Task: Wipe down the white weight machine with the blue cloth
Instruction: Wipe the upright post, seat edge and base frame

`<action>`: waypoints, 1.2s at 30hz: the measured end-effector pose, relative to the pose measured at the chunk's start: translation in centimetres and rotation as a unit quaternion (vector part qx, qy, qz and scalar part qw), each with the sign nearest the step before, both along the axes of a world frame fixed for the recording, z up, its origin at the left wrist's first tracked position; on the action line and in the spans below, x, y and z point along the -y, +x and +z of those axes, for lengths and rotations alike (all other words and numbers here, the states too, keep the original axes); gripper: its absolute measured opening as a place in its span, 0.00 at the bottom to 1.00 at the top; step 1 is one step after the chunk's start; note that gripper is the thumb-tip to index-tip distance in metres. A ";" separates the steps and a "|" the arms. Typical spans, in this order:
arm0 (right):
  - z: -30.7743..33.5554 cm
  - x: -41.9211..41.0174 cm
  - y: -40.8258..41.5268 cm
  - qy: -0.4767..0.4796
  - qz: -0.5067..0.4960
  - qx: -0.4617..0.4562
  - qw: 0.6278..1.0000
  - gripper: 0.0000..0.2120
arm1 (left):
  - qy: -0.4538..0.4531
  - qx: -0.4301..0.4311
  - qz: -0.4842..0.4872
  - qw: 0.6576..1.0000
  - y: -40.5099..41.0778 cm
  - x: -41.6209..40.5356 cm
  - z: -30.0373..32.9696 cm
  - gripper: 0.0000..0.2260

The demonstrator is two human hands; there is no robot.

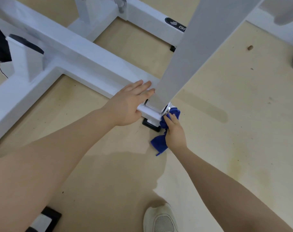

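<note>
The white weight machine (78, 57) spreads its floor beams across the upper left, and a grey upright arm (189, 47) rises from a pivot at the beam's near end. My left hand (130, 104) rests flat on that beam end, fingers straight. My right hand (175, 131) grips the blue cloth (160, 143) and presses its bunched top against the right side of the pivot bracket, by a metal pin. The cloth's loose tail hangs down to the floor below my hand.
A black rubber foot (150, 125) sits under the bracket. The floor is tan board (226, 148). My white shoe (160, 218) stands at the bottom centre. Another white and black machine foot (45, 220) lies at the bottom left. More white frame (268, 25) crosses the top right.
</note>
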State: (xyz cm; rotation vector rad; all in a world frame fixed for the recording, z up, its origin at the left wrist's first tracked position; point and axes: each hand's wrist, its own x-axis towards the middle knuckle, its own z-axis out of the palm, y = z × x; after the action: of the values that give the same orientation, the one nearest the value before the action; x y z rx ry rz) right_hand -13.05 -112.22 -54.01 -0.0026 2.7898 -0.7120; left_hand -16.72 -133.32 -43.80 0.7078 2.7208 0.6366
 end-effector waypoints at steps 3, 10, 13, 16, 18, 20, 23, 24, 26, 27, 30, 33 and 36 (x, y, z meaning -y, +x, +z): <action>0.5 0.6 0.8 -0.013 -0.036 0.000 0.999 0.29 | -0.007 0.012 0.000 1.000 -0.1 0.1 0.2 0.32; 0.4 3.9 2.9 0.117 0.142 0.029 0.983 0.33 | -0.003 0.006 0.002 1.000 -0.2 0.1 0.0 0.32; 0.4 6.4 1.3 0.114 0.160 0.009 0.981 0.34 | -0.012 0.000 -0.004 1.000 -0.4 0.2 -0.3 0.32; 0.6 7.8 -0.8 0.102 0.144 0.006 0.984 0.35 | -0.006 0.002 -0.004 1.000 -0.6 0.4 -0.3 0.33; 1.4 8.4 -1.1 0.064 0.096 0.048 0.992 0.32 | 0.021 0.022 -0.001 1.000 -0.8 0.6 -0.1 0.34; 3.2 8.4 -0.2 0.002 0.082 0.071 0.994 0.29 | 0.050 0.023 -0.003 0.998 -0.8 1.3 0.1 0.33; 7.0 8.0 1.5 -0.090 0.070 0.012 0.993 0.25 | 0.075 -0.021 0.026 0.997 -0.4 3.4 0.0 0.33; 8.5 8.1 1.7 -0.117 0.065 -0.020 0.991 0.24 | 0.074 -0.031 0.040 0.996 -0.4 4.2 0.1 0.33; 11.5 9.2 1.2 -0.181 0.059 -0.080 0.978 0.23 | 0.050 -0.024 0.063 0.996 -0.4 5.4 0.6 0.33; 13.0 10.1 0.7 -0.200 0.054 -0.106 0.972 0.24 | 0.030 -0.012 0.070 0.997 -0.6 5.9 1.0 0.33; 15.7 12.9 -1.8 -0.121 0.007 -0.216 0.969 0.28 | -0.021 0.002 0.089 0.996 -1.2 7.2 1.9 0.34; 15.4 14.1 -5.0 0.126 0.011 -0.274 0.953 0.30 | -0.033 0.006 0.113 0.993 -2.1 8.2 2.1 0.33; 12.7 14.6 -6.5 0.232 0.016 -0.090 0.968 0.29 | -0.049 0.012 0.127 0.991 -2.9 8.9 1.8 0.33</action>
State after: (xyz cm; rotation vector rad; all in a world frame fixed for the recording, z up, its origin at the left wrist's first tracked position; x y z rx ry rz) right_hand -19.54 -126.80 -41.28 -0.0233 3.0530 -0.0371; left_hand -19.61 -142.27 -41.99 0.3298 2.8212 0.5563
